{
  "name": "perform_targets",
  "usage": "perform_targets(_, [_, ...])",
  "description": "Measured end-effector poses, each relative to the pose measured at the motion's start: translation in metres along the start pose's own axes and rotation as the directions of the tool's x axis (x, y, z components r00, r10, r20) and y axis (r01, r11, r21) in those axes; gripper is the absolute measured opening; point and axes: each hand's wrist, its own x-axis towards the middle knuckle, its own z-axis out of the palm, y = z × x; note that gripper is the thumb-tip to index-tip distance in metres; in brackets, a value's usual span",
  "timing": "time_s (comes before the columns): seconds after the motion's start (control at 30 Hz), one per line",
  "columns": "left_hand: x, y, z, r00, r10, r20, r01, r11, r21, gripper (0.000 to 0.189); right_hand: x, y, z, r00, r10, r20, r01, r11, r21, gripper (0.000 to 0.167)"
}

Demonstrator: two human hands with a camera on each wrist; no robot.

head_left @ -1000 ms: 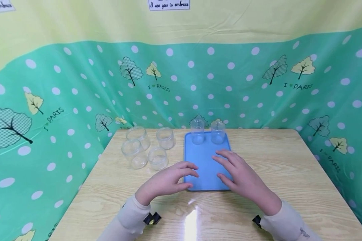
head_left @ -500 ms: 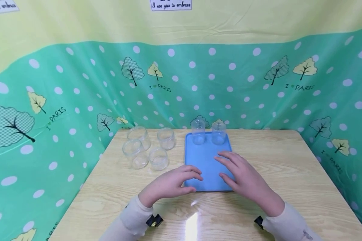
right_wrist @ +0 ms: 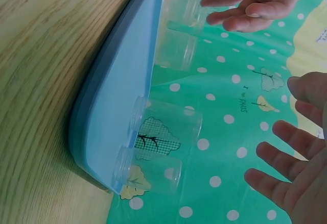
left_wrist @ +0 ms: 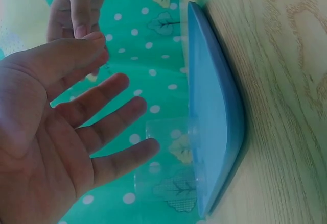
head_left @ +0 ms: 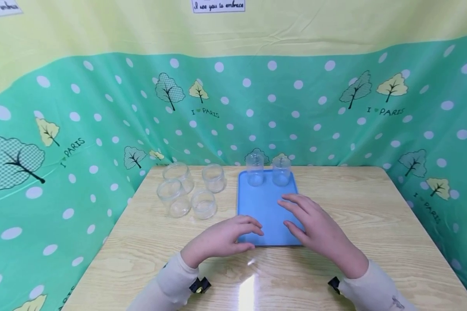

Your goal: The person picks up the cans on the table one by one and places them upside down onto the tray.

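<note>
Both hands hover above the front half of a blue tray [head_left: 264, 207], holding nothing. My left hand [head_left: 227, 235] is over the tray's front left corner, its fingers spread and slightly bent. Over the right side is my right hand [head_left: 315, 224], fingers loosely extended toward the left hand. At the tray's back edge stand two clear jars, a taller narrow one [head_left: 255, 170] on the left and a shorter one [head_left: 281, 172] on the right. In the right wrist view the tall jar [right_wrist: 173, 127] and short jar [right_wrist: 158, 175] stand apart from the fingers.
Left of the tray, several clear jars stand grouped on the wooden table [head_left: 354, 194]: a back left one [head_left: 179, 177], a front left one [head_left: 174, 198], a back right one [head_left: 214, 178] and a low one [head_left: 204, 204]. A patterned curtain [head_left: 233, 99] hangs behind.
My left hand has shifted slightly to the right and toward the front of the tray. The right hand has drifted a little right. The jars and tray stay in place.
</note>
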Motion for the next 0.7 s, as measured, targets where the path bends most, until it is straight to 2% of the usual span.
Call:
perform_targets(0.3, [0.002,-0.001,0.002,0.999,0.036,0.021,-0.038,0.996,0.079,0.028,-0.001,0.003,0.004,1.000,-0.030,-0.007,0.030,0.999,-0.025,0.061])
perform_targets(0.47, [0.003,-0.002,-0.001,0.998,0.045,0.035,-0.049,0.989,0.143,0.026,-0.001,0.004,0.003,0.999,-0.038,0.006,0.038,0.999,-0.036,0.050])
perform_targets(0.7, [0.004,0.002,-0.013,0.993,0.031,0.114,-0.056,0.974,0.220,0.026,-0.001,0.005,0.002,0.999,-0.041,0.029,0.042,0.998,-0.039,0.042])
